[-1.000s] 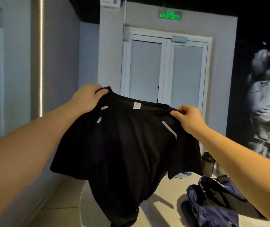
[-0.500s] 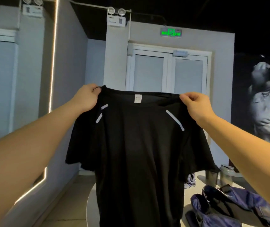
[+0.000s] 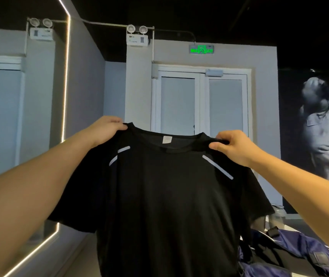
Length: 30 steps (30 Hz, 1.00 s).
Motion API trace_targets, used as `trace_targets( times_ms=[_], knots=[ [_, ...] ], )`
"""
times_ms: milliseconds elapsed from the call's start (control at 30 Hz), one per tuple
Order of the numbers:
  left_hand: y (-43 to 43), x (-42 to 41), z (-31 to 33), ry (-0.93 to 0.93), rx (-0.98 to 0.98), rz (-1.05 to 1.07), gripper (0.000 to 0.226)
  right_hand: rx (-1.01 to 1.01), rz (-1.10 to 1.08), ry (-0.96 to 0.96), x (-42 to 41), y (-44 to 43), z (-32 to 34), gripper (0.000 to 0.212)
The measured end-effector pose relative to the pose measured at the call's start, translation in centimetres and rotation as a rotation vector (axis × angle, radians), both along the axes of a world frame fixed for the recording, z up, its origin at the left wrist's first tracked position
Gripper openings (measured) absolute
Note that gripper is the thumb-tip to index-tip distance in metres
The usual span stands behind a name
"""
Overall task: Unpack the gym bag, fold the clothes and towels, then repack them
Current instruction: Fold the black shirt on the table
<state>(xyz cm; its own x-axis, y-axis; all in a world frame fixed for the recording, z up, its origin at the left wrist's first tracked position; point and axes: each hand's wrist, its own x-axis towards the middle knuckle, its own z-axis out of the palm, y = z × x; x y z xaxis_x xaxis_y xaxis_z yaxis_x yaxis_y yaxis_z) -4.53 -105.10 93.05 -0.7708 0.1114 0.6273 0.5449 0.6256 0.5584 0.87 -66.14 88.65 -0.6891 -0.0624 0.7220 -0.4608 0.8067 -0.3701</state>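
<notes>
Currently: the short-sleeved black fabric T-shirt point(image 3: 169, 196) hangs in the air at frame centre, spread by its shoulders, with the hem running out of view at 6 o'clock. The left hand point(image 3: 107, 129) is at 10 o'clock of the shirt. Its grip is closed on the shoulder seam beside the collar, fingers curled over the top edge. The right hand point(image 3: 233, 146) is at 2 o'clock. Its grip is a pinch on the other shoulder seam, thumb below and fingers above. A white neck label point(image 3: 167, 139) shows inside the collar. Pale grey reflective strips point(image 3: 217, 166) run down both shoulders. The dark blue fabric gym bag point(image 3: 299, 254) lies slumped at 4 o'clock, low, partly behind the shirt; its contents cannot be made out.

Progress, as judged: unpacking has at least begun, since this shirt is out of the bag. The shirt is not yet folded, and no folded pile is in view. Whether other clothes or towels remain in the bag cannot be told. Folding and all repacking appear to be ahead, so this is early in the task.

Against the earlier frames: a second ago the shirt was slack and rumpled, its body twisted toward 7 o'clock; now it hangs flat and square. Half a second ago the collar ran taut between the hands; now it dips slightly. The view has tipped upward: the green exit sign point(image 3: 201, 49) sits lower in frame and more ceiling shows.
</notes>
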Motion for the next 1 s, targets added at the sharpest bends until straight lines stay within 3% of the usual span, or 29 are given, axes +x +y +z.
trace_targets(
  times_ms=[100,200,367,533,633,733,800,867,933,1000],
  knots=[
    [1.0,0.9,0.6,-0.020,0.031,-0.040,0.022,-0.020,-0.032,-0.030,-0.5,1.1,-0.3,0.031],
    [1.9,1.7,1.4,-0.018,-0.033,-0.036,0.015,0.123,-0.226,0.063,-1.2,1.9,0.1,0.038],
    [2.9,1.9,2.3,0.039,-0.093,0.032,0.005,0.065,-0.431,0.033,-0.6,1.8,1.7,0.026],
    [3.0,1.5,1.9,0.113,-0.207,0.113,0.010,-0.098,-0.349,-0.057,-0.7,1.5,3.0,0.009],
    [2.5,0.8,1.2,0.101,-0.234,0.151,0.024,-0.296,-0.221,0.066,-0.8,1.0,2.6,0.033],
    [1.9,-0.4,0.7,0.211,-0.326,0.262,0.025,-0.396,-0.193,0.149,-1.1,0.4,2.2,0.044],
    [1.9,-1.2,0.7,0.360,-0.415,0.431,0.025,-0.415,-0.167,0.201,-1.1,-0.4,2.2,0.046],
    [2.2,-1.5,0.9,0.386,-0.472,0.595,0.025,-0.401,-0.141,0.254,-1.0,-1.2,2.3,0.042],
    [2.5,-1.5,1.1,0.257,-0.344,0.600,0.023,-0.390,-0.130,0.298,-1.0,-1.8,2.4,0.043],
    [2.6,-1.6,1.1,0.166,-0.088,0.464,0.022,-0.397,-0.120,0.351,-1.0,-2.1,2.5,0.046]
  ],
)
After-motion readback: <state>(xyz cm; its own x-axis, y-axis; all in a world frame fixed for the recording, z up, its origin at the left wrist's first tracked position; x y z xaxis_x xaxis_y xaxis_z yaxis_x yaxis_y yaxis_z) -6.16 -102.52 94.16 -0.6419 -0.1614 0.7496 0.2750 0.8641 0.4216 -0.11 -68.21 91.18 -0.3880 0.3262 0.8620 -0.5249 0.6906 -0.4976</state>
